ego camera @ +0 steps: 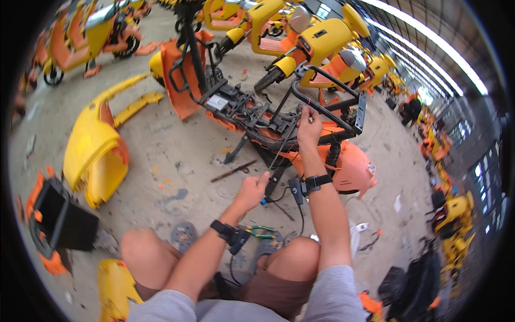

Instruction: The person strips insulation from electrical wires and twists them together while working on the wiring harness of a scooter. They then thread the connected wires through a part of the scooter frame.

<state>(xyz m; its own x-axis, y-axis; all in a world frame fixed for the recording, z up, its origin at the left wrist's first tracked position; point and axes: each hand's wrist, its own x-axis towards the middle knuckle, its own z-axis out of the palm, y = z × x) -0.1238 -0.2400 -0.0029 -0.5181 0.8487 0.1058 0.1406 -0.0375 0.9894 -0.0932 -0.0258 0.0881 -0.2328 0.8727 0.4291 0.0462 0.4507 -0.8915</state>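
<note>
In front of me a stripped scooter frame [261,135] with black tubes lies bare, its wiring and a silver box [217,102] exposed. My left hand [251,192] is closed around the lower end of a thin dark cable [281,151], low beside the frame. This cable runs up at a slant to my right hand [309,125], whose fingers pinch together on it just under the upper rear tube [326,109]. A small red tie sits on that tube above my fingertips. What lies inside each grip is mostly hidden.
Pliers [261,232] with green and yellow handles lie by my shoe. A rusty bar [233,171] rests on the floor. Left are a yellow body panel [94,149] and a black bin [70,221]. Yellow scooters [318,44] stand behind; a person [410,108] is far right.
</note>
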